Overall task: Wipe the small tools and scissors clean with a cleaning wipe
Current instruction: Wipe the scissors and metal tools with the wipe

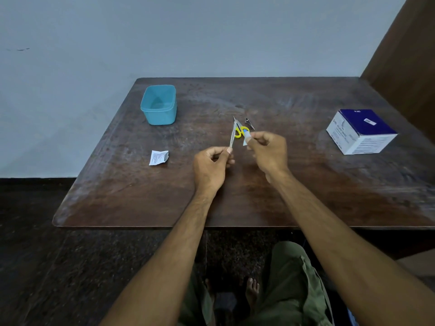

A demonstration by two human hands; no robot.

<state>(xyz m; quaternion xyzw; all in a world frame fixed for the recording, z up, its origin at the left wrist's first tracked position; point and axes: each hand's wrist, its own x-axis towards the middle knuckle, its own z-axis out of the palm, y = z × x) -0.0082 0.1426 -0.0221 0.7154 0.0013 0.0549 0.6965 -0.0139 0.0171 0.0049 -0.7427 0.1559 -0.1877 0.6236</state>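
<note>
Scissors (239, 131), yellow handles, lie flat mid-table just behind both hands, partly hidden by the held tool and the wipe. Untouched.

Table (306, 184): dark worn wood, wall behind, floor dark below.

Box (361, 131), white with dark blue top, sits at the right side of the table, well apart from the hands. Print too small to read.

Teal tub (159, 104), open top, far left of the table, nothing visible inside.

Left hand (211, 164): fingers curled in, thumb and forefinger pinching the lower end of a thin metal tool (233, 135). Tool is slim, pointed, tip up and away from the person, slightly tilted. Exact type hard to tell — looks like a file or tweezers.

Right hand (268, 149): fingers pressed together, pinching a small folded wipe (246, 136), pale blue-white. Wipe is just beside the tool shaft; can't tell whether it's touching.

Torn white wrapper (158, 157) lies flat left of the left hand, printed side up.

Small dark pointed tool (250, 123) lies on the table just right of the scissors, behind the right hand.
</note>
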